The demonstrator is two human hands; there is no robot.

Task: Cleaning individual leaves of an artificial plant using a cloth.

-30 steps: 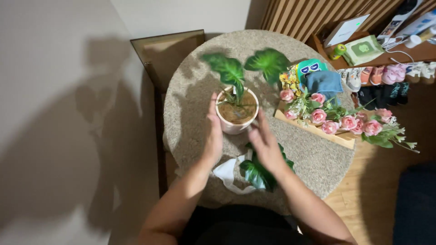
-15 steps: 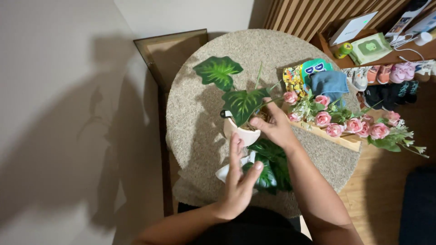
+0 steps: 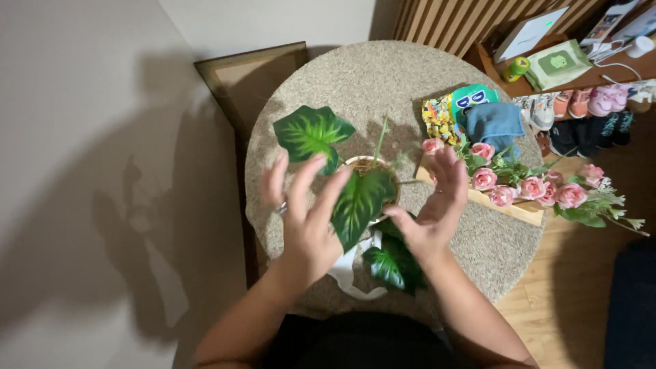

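Observation:
A small white pot [image 3: 350,164] with big green leaves [image 3: 311,130] stands near the middle of the round speckled table [image 3: 355,75]. My left hand [image 3: 301,215] hovers just left of it, fingers spread, holding nothing. One leaf [image 3: 359,205] hangs between my hands. My right hand [image 3: 434,205] is open on the pot's right side, palm toward the plant, not gripping it. Below the pot lies a second leafy plant [image 3: 393,263] beside a white tipped-over pot [image 3: 348,277], partly hidden by my wrists.
A row of pink roses [image 3: 526,188] lies on a wooden board [image 3: 519,212] at the table's right. Behind it are a blue cloth [image 3: 495,123] and colourful packets [image 3: 441,116]. A dark chair [image 3: 253,75] stands at the far left; a shoe shelf [image 3: 594,102] at right.
My right hand has let go of the pot and plant. The pot stands upright now, and both hands have opened on either side of it. The view has shifted slightly.

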